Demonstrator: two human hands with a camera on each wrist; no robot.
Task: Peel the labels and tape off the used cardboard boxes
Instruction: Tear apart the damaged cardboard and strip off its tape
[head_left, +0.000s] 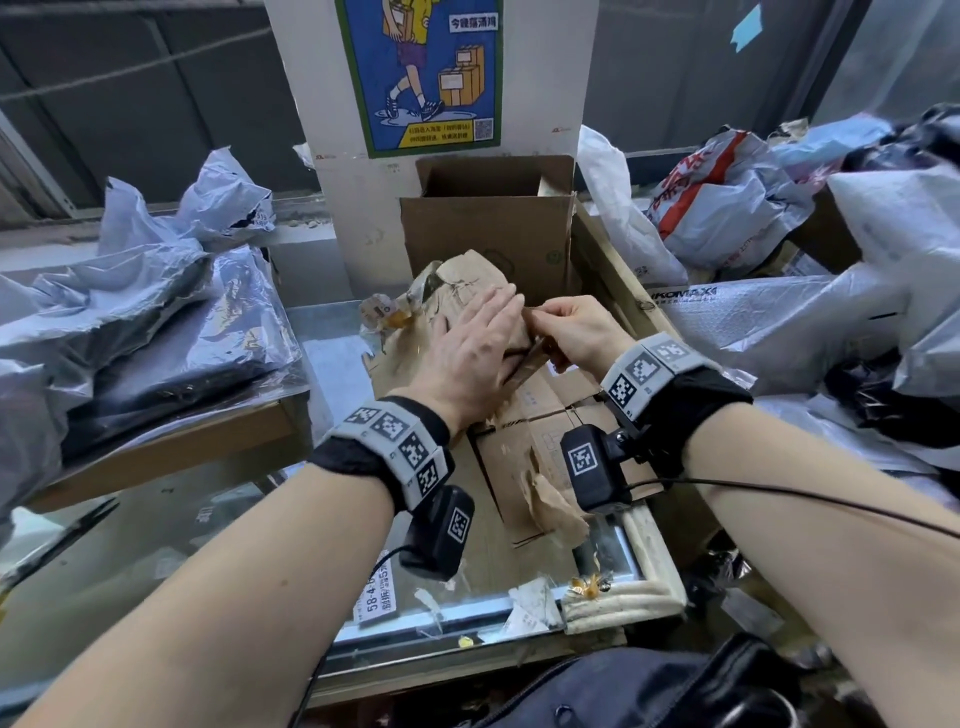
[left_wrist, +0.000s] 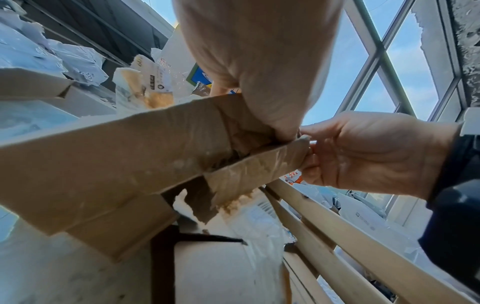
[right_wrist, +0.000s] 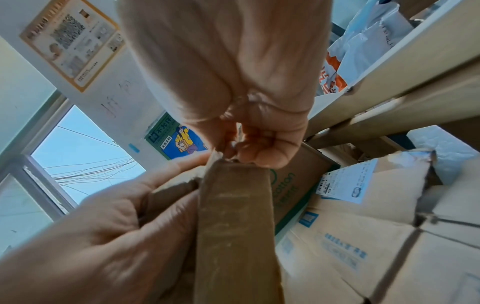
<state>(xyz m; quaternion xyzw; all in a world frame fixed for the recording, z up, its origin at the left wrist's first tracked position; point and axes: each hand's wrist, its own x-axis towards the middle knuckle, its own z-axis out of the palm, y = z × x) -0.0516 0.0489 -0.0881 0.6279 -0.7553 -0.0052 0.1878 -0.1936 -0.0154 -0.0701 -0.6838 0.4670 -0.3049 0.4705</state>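
Note:
A torn, flattened brown cardboard box (head_left: 524, 415) lies on the glass counter in front of me. My left hand (head_left: 470, 353) lies on its raised upper part with straight fingers (right_wrist: 182, 163) and presses it down. My right hand (head_left: 563, 325) is just to the right, with thumb and fingers (right_wrist: 259, 148) pinching the end of a narrow flap covered in glossy brown tape (right_wrist: 233, 216). The left wrist view shows that flap (left_wrist: 254, 166) sticking out from the main panel (left_wrist: 116, 148) toward the right hand (left_wrist: 363, 150). Whether the pinch is on the tape alone or on the flap stays hidden.
An open cardboard box (head_left: 488, 234) stands behind the work, against a white pillar with a poster (head_left: 421, 73). Grey plastic mailer bags pile up at left (head_left: 145, 312) and right (head_left: 779, 208). Peeled label scraps (head_left: 535, 603) lie on the glass counter (head_left: 208, 545). A wooden rail (head_left: 613, 270) runs along the right.

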